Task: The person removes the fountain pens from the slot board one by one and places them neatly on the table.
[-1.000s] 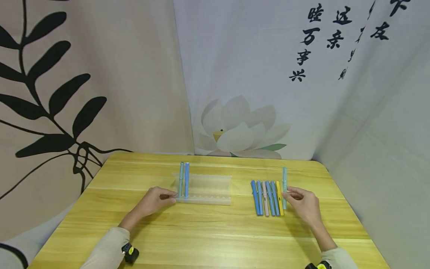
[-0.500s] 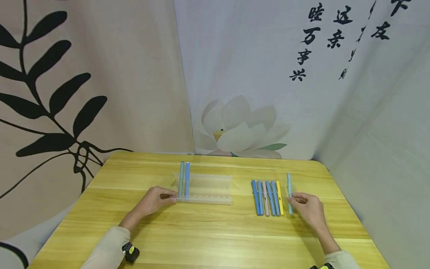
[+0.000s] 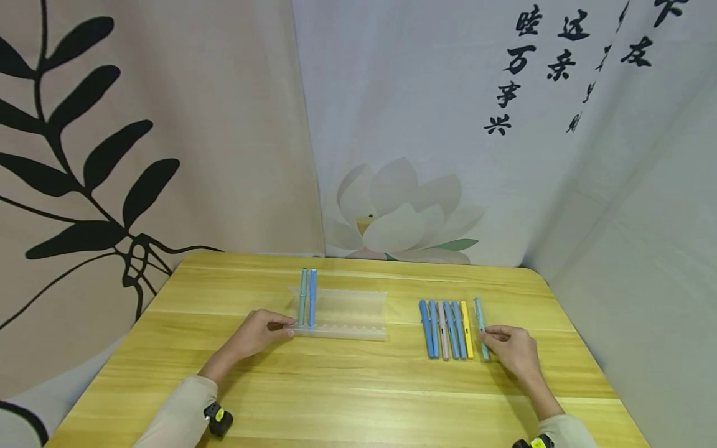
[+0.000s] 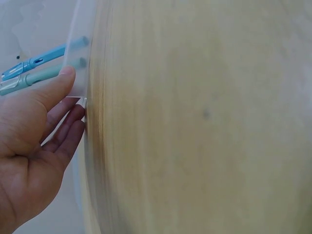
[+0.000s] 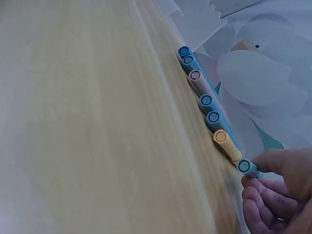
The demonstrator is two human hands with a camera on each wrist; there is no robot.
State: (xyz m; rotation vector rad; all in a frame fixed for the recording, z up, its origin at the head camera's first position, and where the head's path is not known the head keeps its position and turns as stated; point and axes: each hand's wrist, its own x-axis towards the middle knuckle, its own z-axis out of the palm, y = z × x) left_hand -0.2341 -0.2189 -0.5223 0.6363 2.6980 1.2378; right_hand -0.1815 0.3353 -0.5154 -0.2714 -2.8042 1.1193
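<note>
A clear plastic pen rack (image 3: 347, 316) stands at the left of the table, with a green pen (image 3: 302, 297) and a blue pen (image 3: 312, 298) in its left end. My left hand (image 3: 259, 336) pinches the rack's near left corner, thumb on top in the left wrist view. At the right, my right hand (image 3: 512, 351) pinches a light teal pen (image 3: 479, 314) between thumb and fingers. That pen tilts slightly, its lower end close over the table. Just left of it lies a yellow pen (image 3: 467, 330), the last of a row.
Left of the yellow pen, several blue pens (image 3: 426, 330) and a pinkish pen (image 3: 443, 330) lie side by side on the wooden table (image 3: 358, 398). Behind the table hangs a printed cloth (image 3: 414, 124). Each wrist wears a small black camera (image 3: 218, 420).
My right hand has moved the teal pen right, away from the yellow pen, and toward me, then slightly back left as it tilts. The left hand and the rack stay put.
</note>
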